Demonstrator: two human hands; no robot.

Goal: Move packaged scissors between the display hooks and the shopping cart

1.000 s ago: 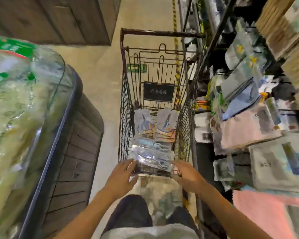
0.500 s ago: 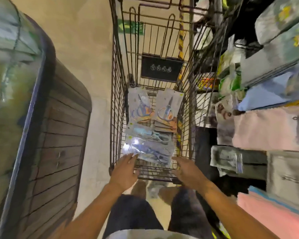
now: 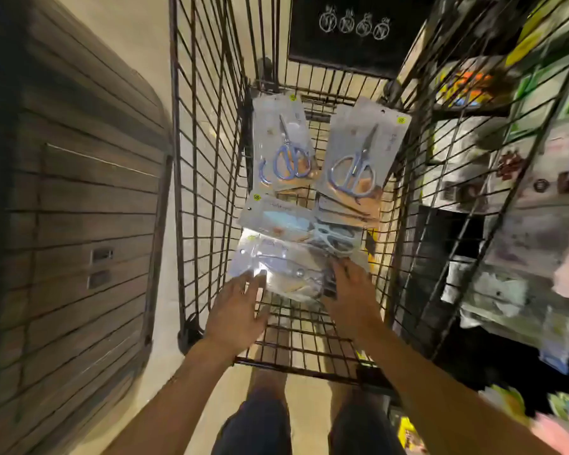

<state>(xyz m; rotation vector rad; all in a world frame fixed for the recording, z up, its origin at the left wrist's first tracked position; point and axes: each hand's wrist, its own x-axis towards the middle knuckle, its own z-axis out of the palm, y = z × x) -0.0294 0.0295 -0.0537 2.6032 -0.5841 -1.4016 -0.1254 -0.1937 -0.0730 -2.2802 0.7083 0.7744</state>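
Scissors in clear packages lay on the wire floor of the shopping cart (image 3: pixel 207 165), seen from the head camera looking straight down into the basket. The nearest packet (image 3: pixel 286 270), glossy with glare, sat at the 6 o'clock end of the pile, and both hands were at it. The left hand (image 3: pixel 235 315) reached in from 7 o'clock with fingers straight and loosely spread, the fingertips (image 3: pixel 257 279) touching the packet's near left edge without curling round it. The right hand (image 3: pixel 353 298) came in from 5 o'clock, fingers also extended and laid on the packet's right end; whether the thumb tucked under the edge could not be told through the blur.

Just beyond, toward 12 o'clock, a second packet (image 3: pixel 296 224) with pale-handled scissors lay crosswise, overlapping the first. Farther still, two upright-lying packets sat side by side: a blue-handled pair (image 3: pixel 284 149) at 11 o'clock and a grey-blue pair (image 3: pixel 358 159) at 1 o'clock, its lower end resting on a small stack of similar cards. A dark sign (image 3: pixel 352 31) hung on the cart's far end at 12 o'clock.

At 9 o'clock stood a wooden slatted bin (image 3: pixel 79 224). At 3 o'clock, blurred shelves of packaged goods (image 3: pixel 506 192) flanked the cart.
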